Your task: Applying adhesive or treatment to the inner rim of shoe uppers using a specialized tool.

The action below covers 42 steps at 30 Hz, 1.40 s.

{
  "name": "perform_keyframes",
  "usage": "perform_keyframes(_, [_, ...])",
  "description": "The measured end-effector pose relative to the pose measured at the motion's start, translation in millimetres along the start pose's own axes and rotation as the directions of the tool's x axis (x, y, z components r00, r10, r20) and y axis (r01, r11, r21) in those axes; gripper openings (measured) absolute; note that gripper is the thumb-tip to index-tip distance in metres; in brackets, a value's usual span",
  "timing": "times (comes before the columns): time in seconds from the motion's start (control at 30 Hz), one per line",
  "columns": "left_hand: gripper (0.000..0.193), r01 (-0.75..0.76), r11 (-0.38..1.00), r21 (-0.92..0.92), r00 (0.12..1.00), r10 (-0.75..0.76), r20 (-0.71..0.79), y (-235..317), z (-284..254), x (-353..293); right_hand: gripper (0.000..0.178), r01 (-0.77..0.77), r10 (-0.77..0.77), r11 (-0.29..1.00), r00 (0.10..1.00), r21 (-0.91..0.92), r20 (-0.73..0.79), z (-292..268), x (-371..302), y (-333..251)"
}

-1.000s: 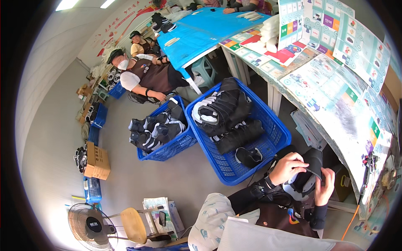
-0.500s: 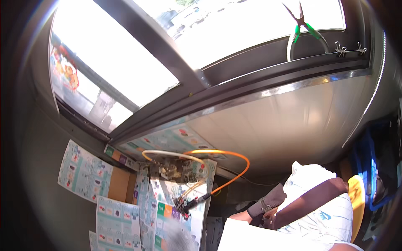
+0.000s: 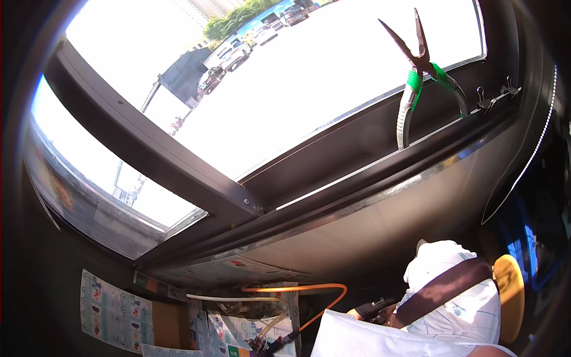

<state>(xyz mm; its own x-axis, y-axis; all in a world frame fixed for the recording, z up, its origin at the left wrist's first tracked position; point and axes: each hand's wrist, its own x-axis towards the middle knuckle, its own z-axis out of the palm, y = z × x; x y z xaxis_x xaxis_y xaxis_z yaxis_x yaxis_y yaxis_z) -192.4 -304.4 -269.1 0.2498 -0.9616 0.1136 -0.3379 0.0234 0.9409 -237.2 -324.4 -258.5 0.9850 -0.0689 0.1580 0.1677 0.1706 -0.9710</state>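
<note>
Neither of my hands can be made out. White cloth point(image 3: 369, 336) fills the lower edge; whose it is I cannot tell. Just behind it shows part of a hand and wrist with a black band point(image 3: 376, 308); its arm comes from farther off, seemingly another person's, and its fingers are hidden. Beside it is white printed clothing point(image 3: 455, 327) crossed by a dark brown strap point(image 3: 446, 290). At the lower middle, an orange tube point(image 3: 321, 287) curves down to a black fitting point(image 3: 278, 345). Printed sheets point(image 3: 116, 306) lie to the left.
Needle-nose pliers point(image 3: 422, 64) with green-marked handles stand jaws up and apart on the window ledge, beside binder clips point(image 3: 485, 102). A bead chain point(image 3: 538, 134) hangs at the right. Farther down are a yellow rounded board point(image 3: 509, 297) and a blue crate point(image 3: 514, 238).
The view has tilted up: sheets, tubes and black fitting sit lower, and more of the window shows. The banded hand is now more covered by the white cloth.
</note>
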Motion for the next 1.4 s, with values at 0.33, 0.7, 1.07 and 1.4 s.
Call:
perform_keyframes(0.33, [0.035,0.075,0.996,-0.041,0.975,-0.065,0.21,-28.6,6.0,49.9,0.026,0.026,-0.051,0.995,0.963,-0.094,-0.264,-50.2,-14.0,-17.4])
perform_keyframes(0.7, [0.042,0.141,0.988,-0.06,0.929,-0.111,0.353,-53.4,0.4,83.4,0.033,0.024,-0.082,0.991,0.887,-0.131,-0.455,-76.3,-10.5,-22.1])
perform_keyframes(1.07, [0.049,0.176,0.981,-0.076,0.916,-0.135,0.378,-65.9,-23.8,72.4,0.042,0.033,-0.114,0.986,0.849,-0.164,-0.516,-63.6,-11.6,-19.6])
perform_keyframes(1.4, [0.055,0.276,0.925,-0.259,0.945,-0.311,-0.102,-64.4,-146.6,-115.6,0.05,0.384,-0.308,0.915,0.863,0.125,-0.4,10.6,6.0,1.8])
